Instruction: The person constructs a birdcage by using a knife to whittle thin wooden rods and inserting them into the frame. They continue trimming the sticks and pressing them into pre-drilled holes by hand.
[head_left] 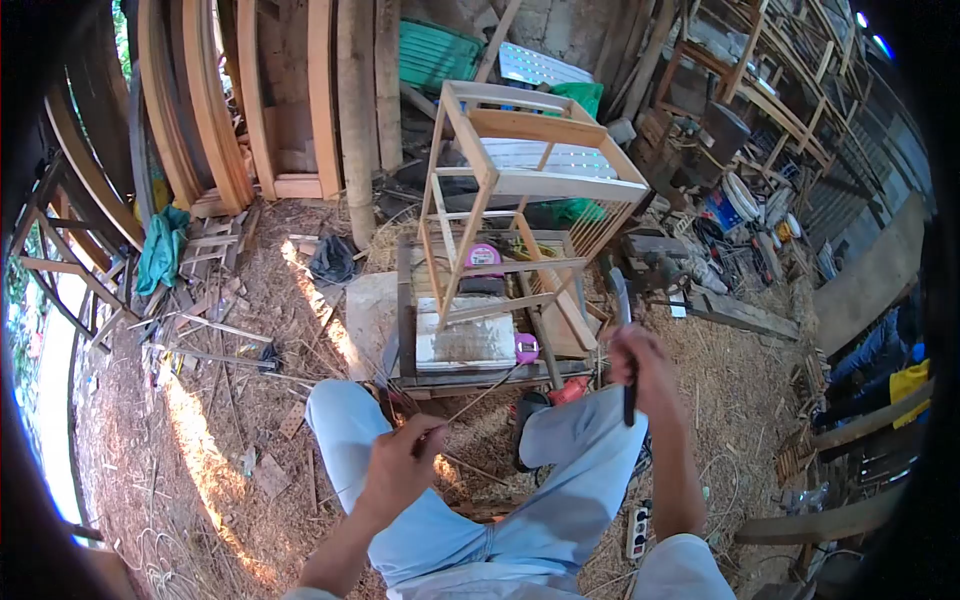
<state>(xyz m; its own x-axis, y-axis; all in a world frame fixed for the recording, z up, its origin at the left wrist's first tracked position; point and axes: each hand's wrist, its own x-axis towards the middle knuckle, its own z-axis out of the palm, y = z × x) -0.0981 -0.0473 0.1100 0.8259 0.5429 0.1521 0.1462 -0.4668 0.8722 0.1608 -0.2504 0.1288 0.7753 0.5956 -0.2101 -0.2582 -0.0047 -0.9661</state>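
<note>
My left hand (398, 468) is closed around one end of a thin wooden stick (484, 398), above my left knee. The stick slants up and away toward the low bench (450, 379). In my right hand (648, 368), raised over my right knee, is a large knife (621, 297), its blade pointing away and its dark handle showing below my fist. Ahead, a slatted wooden frame (487, 178) stands on the bench. A pink tape measure (527, 348) lies by a worn pale board (466, 345), and a round pink object (482, 257) sits farther back.
A red-ended tool (570, 390) lies by my right foot. A power strip (638, 532) is on the shavings-covered floor at right. Curved timbers (210, 110) lean at left. Beams and tools clutter the right, where another person's clothed legs (868, 370) show.
</note>
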